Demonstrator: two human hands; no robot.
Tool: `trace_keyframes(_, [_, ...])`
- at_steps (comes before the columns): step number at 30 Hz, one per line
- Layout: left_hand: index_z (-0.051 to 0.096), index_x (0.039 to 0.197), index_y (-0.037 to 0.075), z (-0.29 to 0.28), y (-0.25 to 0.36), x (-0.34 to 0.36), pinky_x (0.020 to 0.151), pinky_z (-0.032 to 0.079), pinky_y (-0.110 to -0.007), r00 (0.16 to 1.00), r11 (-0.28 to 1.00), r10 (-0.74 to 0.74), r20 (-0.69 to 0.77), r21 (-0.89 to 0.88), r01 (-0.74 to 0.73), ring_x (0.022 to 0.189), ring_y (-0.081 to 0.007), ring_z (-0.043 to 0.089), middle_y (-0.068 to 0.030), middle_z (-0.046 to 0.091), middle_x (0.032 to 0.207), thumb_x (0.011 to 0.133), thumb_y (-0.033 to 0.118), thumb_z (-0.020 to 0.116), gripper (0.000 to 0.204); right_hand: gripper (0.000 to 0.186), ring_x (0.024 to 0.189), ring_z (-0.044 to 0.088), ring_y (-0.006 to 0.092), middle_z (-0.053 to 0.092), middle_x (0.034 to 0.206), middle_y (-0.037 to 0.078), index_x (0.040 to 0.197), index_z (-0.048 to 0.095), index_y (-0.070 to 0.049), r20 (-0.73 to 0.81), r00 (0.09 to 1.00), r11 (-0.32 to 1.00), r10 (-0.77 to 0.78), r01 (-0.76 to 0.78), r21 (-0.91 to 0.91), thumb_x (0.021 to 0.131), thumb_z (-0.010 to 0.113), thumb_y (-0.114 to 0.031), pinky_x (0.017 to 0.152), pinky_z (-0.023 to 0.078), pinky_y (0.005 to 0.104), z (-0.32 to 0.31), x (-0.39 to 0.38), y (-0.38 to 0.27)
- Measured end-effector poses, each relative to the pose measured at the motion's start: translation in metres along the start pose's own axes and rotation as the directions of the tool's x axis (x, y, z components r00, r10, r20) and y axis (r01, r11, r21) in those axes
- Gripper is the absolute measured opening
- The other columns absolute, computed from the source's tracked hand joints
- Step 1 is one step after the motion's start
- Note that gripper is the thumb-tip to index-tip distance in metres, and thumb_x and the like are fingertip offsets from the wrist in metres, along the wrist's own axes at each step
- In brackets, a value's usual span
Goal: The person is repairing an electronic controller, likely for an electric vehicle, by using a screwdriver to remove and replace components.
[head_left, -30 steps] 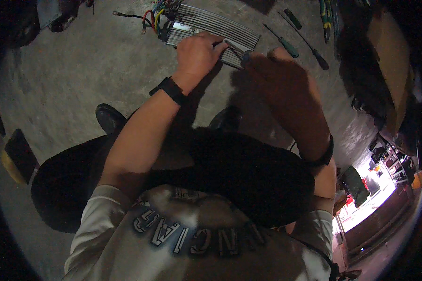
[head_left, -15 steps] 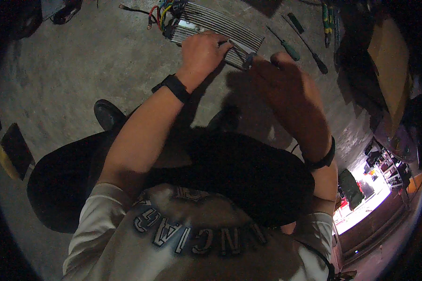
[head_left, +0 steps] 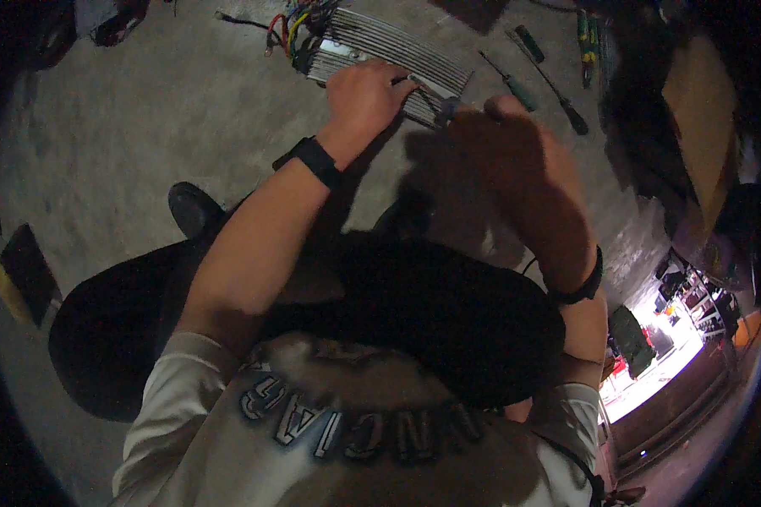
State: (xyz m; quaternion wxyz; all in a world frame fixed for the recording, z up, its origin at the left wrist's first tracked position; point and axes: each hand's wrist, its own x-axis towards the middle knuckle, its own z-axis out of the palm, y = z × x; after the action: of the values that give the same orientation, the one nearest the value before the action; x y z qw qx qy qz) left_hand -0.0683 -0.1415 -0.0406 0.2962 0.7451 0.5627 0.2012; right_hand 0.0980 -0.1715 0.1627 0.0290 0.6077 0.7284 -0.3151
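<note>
A silver finned metal box (head_left: 402, 49) lies on the concrete floor in front of me, with a bundle of coloured wires (head_left: 291, 32) coming out of its left end. My left hand (head_left: 364, 95) rests on the box's near side, its thumb and fingers pinched together at the end of a thin shaft. What exactly sits in that pinch is hidden. Coming from the right, my right hand (head_left: 511, 152) is in shadow and closed round the handle of a screwdriver (head_left: 449, 107). The screwdriver's shaft slants across the fins toward my left fingertips.
Right of the box lie a green-handled screwdriver (head_left: 518, 91), a longer dark-handled screwdriver (head_left: 573, 117) and yellow-green-handled pliers (head_left: 587, 52). A cardboard piece (head_left: 702, 118) stands farther right. My shoe (head_left: 196, 209) is on the floor at left. A bright opening (head_left: 655, 359) shows at lower right.
The floor tools sit slightly farther left in the view. Both hands stay at the box in nearly the same pose, with the screwdriver still across the fins.
</note>
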Motion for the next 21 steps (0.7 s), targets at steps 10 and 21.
trace_keyframes(10, [0.082, 0.092, 0.014, 0.001, -0.001, 0.0, 0.066, 0.055, -0.042, 0.998, 0.999, 0.013, -0.068, -0.033, -0.015, 0.077, -0.03, 0.072, -0.0072, 0.076, 0.087, 0.083, 0.04, 0.078, 0.027, 0.014, 0.085, 0.067, 0.0307, 0.064, 0.09, 0.008, 0.089, 0.066, -0.01, -0.012, 0.989, 0.865, -0.146, 0.121, -0.488, 0.076, 0.067, -0.015, 0.069, 0.053, 0.0379, 0.021, 0.012, 0.019])
trace_keyframes(21, [0.082, 0.091, 0.014, -0.005, 0.002, 0.001, 0.068, 0.056, -0.042, 0.998, 0.999, 0.041, -0.053, -0.016, -0.042, 0.079, -0.0298, 0.073, -0.0084, 0.076, 0.089, 0.083, 0.037, 0.079, 0.025, 0.019, 0.094, 0.066, 0.0356, 0.067, 0.097, 0.014, 0.1, 0.07, -0.008, -0.251, 0.92, 0.953, -0.3, 0.299, -0.042, 0.082, 0.07, -0.016, 0.076, 0.053, 0.0447, 0.009, 0.019, 0.045])
